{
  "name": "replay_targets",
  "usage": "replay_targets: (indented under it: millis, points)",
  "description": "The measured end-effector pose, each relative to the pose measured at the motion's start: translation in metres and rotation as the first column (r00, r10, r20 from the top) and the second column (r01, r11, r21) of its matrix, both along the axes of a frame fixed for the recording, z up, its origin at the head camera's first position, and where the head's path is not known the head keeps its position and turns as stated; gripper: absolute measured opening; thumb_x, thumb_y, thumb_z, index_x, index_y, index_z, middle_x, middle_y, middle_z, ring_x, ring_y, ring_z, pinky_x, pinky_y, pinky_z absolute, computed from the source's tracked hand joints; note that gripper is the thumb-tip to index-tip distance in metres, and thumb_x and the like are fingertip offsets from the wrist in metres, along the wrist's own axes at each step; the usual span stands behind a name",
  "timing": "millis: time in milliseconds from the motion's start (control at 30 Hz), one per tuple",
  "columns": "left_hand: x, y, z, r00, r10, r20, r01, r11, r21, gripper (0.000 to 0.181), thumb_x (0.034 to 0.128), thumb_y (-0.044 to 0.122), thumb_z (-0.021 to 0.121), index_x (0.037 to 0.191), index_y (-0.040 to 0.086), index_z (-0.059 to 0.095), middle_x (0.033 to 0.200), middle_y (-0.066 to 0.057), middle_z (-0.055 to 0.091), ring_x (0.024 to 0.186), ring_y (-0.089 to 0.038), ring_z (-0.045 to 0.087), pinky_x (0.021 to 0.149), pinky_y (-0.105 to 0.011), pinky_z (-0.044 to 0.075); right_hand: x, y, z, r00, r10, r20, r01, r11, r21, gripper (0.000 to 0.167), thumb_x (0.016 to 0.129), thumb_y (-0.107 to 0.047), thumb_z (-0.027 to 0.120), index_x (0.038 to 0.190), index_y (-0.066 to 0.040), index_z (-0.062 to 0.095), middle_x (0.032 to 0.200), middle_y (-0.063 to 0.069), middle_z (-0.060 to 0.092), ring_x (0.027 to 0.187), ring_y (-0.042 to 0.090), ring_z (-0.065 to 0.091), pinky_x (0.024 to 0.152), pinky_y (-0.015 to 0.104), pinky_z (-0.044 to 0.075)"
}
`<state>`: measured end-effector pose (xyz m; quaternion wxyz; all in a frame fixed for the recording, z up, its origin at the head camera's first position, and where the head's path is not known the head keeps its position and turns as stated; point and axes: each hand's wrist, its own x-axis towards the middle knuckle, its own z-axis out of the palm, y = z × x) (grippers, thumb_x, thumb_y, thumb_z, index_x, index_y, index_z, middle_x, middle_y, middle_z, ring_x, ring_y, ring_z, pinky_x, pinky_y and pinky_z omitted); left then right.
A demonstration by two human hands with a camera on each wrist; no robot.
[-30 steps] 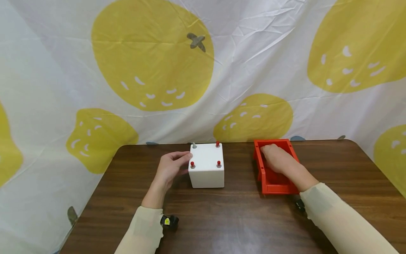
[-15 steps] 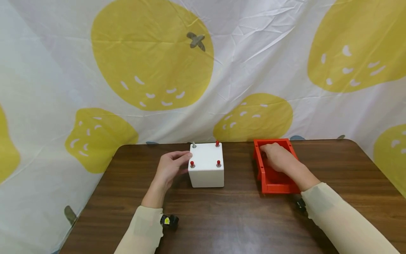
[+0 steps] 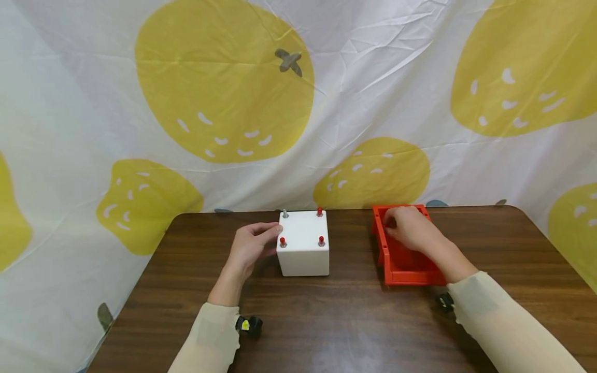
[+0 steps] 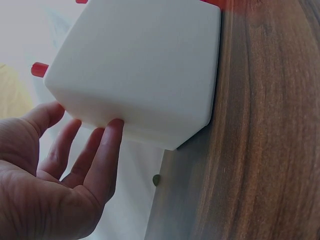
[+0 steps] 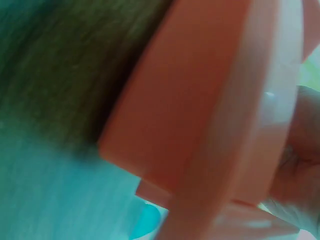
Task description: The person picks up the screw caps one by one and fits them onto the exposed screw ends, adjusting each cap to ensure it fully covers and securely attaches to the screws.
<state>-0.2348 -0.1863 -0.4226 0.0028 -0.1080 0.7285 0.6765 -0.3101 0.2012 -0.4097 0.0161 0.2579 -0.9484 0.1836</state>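
A white block (image 3: 305, 263) stands on the table with metal studs at its top corners. Red caps (image 3: 321, 240) cover three of these, while the back left stud (image 3: 285, 214) is bare grey metal. My left hand (image 3: 249, 243) touches the block's left side, its fingertips (image 4: 114, 127) resting against the face in the left wrist view. To the right lies a red bin (image 3: 415, 278), with my right hand (image 3: 410, 228) reaching in over its back part. The right fingers are curled, but their tips are hidden, so whether they hold anything does not show.
The wooden table (image 3: 345, 331) carries the block and bin near its back edge. Behind hangs a white cloth (image 3: 364, 103) with yellow fruit prints. A black wrist camera (image 3: 250, 325) sits below the left sleeve; the right wrist view is blurred by the bin wall.
My right hand has risen a little inside the bin and shifted slightly to the right. The left hand and the white block have stayed put.
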Motion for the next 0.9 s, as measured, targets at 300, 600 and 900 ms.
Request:
replay_targets:
  millis: [300,600,900]
  points:
    - [0.002,0.0,0.001,1.0,-0.001,0.0,0.001,1.0,0.014,0.028,0.0969,0.023,0.082,0.12,0.007,0.08,0.124,-0.011,0.072,0.105,-0.025,0.072,0.085,-0.04,0.065,0.007,0.001,0.011,0.998,-0.038,-0.048,0.031,0.99,-0.139,0.009,0.093,-0.004,0.079,0.099,-0.001,0.074,0.092,0.008,0.074,0.088,0.03,0.069,0.083,0.052,0.059]
    - [0.002,-0.001,0.001,1.0,-0.003,-0.004,0.004,1.0,0.024,0.028,0.0969,0.021,0.082,0.121,0.007,0.079,0.123,-0.011,0.073,0.104,-0.024,0.072,0.086,-0.041,0.065,0.008,0.003,0.016,0.997,-0.083,-0.002,0.079,0.955,-0.287,0.011,0.094,-0.01,0.081,0.099,-0.003,0.074,0.09,0.006,0.073,0.084,0.024,0.067,0.076,0.04,0.058]
    - [0.001,-0.001,0.0,1.0,-0.005,-0.009,0.005,1.0,0.015,0.029,0.0969,0.022,0.082,0.121,0.006,0.079,0.123,-0.012,0.073,0.104,-0.023,0.072,0.087,-0.043,0.064,0.014,-0.001,0.024,0.995,-0.09,0.035,0.097,0.923,-0.373,0.019,0.096,-0.019,0.082,0.107,-0.005,0.077,0.096,0.006,0.074,0.088,0.024,0.066,0.074,0.032,0.057]
